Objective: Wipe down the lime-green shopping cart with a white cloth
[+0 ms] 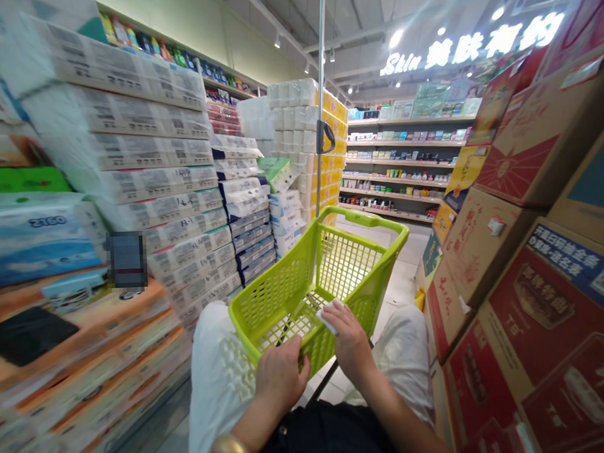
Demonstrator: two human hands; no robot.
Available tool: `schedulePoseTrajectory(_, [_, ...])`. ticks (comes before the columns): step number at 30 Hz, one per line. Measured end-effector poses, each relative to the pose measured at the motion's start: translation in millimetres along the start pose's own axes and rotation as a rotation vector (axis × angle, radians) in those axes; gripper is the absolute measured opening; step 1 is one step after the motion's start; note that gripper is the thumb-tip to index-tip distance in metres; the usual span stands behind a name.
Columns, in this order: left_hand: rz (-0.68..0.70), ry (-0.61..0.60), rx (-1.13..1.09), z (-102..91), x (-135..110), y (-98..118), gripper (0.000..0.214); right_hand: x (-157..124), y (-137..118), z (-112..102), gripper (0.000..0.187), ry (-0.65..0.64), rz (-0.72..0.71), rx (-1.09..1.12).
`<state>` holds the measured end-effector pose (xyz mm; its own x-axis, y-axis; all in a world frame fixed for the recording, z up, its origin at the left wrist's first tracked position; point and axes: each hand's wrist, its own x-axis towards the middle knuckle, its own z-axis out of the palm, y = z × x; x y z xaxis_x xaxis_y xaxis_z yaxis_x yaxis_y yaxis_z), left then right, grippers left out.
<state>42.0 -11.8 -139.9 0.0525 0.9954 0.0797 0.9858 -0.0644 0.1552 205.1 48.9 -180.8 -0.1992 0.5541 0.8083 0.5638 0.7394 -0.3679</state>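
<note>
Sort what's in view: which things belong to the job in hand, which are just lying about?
In the job:
green basket
left hand, on the basket's near rim
right hand, holding the cloth
white cloth or wipe, can't tell which

Lying about:
wrapped white packs, stacked
flat dark object on orange packs
cartons
stocked shelves

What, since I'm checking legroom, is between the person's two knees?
The green basket, with the left hand and right hand at its near end; the head view shows this.
</note>
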Motion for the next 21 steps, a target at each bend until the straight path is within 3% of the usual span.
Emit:
schedulePoseTrajectory(3, [0.008, 0.013, -0.004, 0.4, 0.5, 0.3, 0.017, 3.0, 2.8, 0.0, 0.056, 0.016, 0.026, -0.01])
schedulePoseTrajectory(8, [0.008, -0.004, -0.004, -1.5, 0.5, 0.6, 0.017, -1.6, -10.1, 7.1, 0.05, -0.072, -0.059, 0.036])
schedulePoseTrajectory(14, [0.008, -0.001, -0.009, -1.2, 0.5, 0.8, 0.019, 2.2, 1.8, -1.7, 0.054, 0.005, 0.031, 0.004])
schedulePoseTrajectory(21, [0.018, -0.003, 0.002, -0.4, 0.0, -0.3, 0.02, -1.6, -11.5, 2.0, 0.05, -0.088, -0.066, 0.049])
